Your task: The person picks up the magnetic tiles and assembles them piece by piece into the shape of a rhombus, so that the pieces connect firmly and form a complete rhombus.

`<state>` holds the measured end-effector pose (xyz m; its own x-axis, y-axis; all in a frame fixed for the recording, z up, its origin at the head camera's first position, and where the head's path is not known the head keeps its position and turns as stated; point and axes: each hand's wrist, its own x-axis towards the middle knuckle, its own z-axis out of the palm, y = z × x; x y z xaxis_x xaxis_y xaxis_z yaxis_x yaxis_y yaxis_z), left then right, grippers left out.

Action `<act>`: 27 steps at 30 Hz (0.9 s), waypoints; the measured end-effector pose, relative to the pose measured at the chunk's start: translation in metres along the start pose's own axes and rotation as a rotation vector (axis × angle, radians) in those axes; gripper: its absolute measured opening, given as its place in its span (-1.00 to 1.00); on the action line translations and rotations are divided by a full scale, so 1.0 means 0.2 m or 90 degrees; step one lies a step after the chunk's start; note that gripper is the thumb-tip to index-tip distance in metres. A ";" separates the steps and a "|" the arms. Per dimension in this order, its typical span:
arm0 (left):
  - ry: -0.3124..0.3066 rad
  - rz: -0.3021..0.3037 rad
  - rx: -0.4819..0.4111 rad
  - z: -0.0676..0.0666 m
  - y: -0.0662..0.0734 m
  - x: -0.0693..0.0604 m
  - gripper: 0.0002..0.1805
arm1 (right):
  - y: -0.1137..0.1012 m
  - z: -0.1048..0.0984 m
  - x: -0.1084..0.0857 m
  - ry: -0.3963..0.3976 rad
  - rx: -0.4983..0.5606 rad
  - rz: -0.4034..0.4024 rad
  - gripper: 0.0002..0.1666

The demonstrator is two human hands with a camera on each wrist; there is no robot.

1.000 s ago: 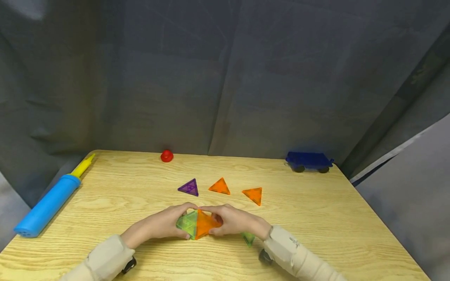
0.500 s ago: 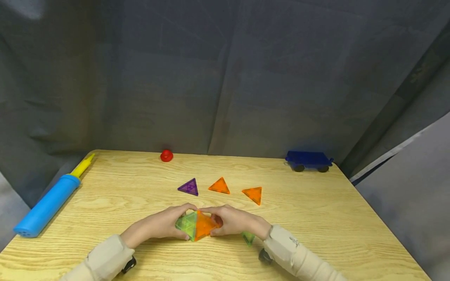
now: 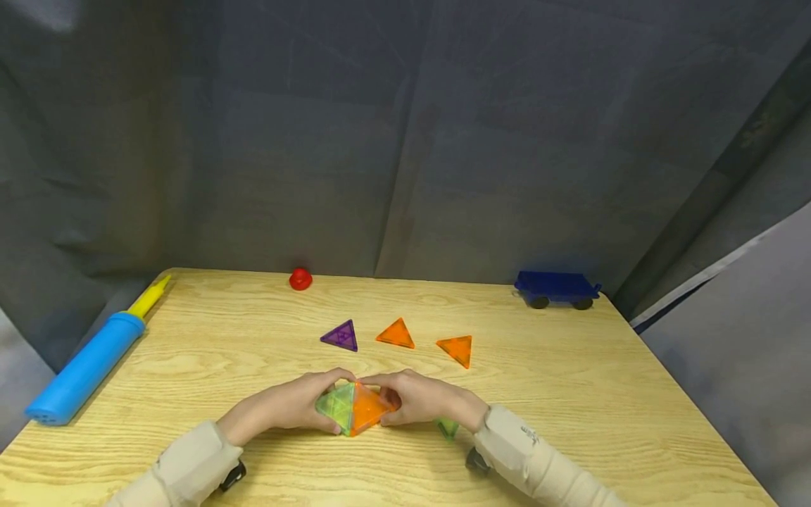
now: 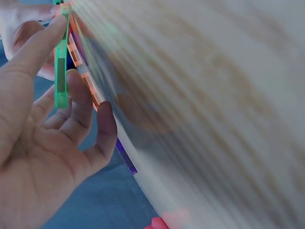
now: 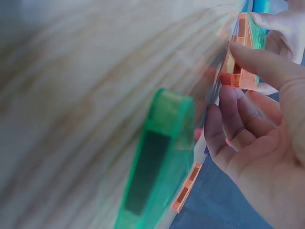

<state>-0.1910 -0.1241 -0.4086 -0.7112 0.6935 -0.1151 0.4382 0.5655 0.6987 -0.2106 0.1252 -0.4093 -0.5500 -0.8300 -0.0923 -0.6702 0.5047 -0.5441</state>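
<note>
My left hand [image 3: 304, 403] pinches a green translucent triangular magnetic tile [image 3: 337, 407] between thumb and fingers. Edge to edge with it stands an orange triangular magnetic tile [image 3: 367, 408], which my right hand [image 3: 418, 398] grips from the other side. In the left wrist view the green tile [image 4: 61, 76] shows edge-on under the thumb. The right wrist view shows the orange tile [image 5: 245, 78] beside my thumb, with green just behind it. A second green tile [image 3: 448, 429] lies on the table, partly hidden under my right wrist.
Beyond my hands lie a purple triangular tile [image 3: 342, 336] and two orange ones, one central [image 3: 396, 334] and one farther right [image 3: 457, 349]. A red knob-like piece [image 3: 300, 279] and a blue wheeled car base [image 3: 556, 289] stand at the back. A blue-and-yellow hand pump [image 3: 95, 366] lies left.
The joined green and orange tiles have shifted very slightly toward the table's near side. Both hands keep their hold and stay almost in place.
</note>
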 end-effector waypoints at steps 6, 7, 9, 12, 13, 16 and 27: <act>0.005 -0.017 0.003 0.00 -0.01 -0.01 -0.17 | 0.00 0.00 0.00 0.005 0.004 0.009 -0.32; 0.005 -0.019 0.004 0.00 -0.01 -0.01 -0.16 | 0.00 0.00 0.01 0.005 0.004 0.010 -0.33; 0.003 -0.024 0.001 0.00 -0.01 -0.01 -0.15 | 0.00 0.00 0.01 0.005 0.004 0.013 -0.34; -0.003 -0.030 -0.007 0.00 -0.01 -0.02 -0.16 | 0.00 0.00 0.00 0.008 -0.001 0.012 -0.36; -0.006 -0.032 -0.010 0.00 -0.01 -0.02 -0.16 | 0.00 0.00 0.00 0.009 -0.003 0.012 -0.37; -0.011 -0.043 -0.013 0.00 0.00 -0.02 -0.19 | -0.01 0.01 0.00 0.012 -0.006 0.014 -0.39; -0.017 -0.049 -0.011 0.00 -0.01 -0.02 -0.28 | 0.00 0.02 -0.01 0.008 0.002 0.013 -0.49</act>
<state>-0.1886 -0.1280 -0.4104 -0.7272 0.6601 -0.1883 0.3731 0.6103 0.6988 -0.2082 0.1272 -0.4122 -0.5699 -0.8164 -0.0937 -0.6572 0.5213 -0.5444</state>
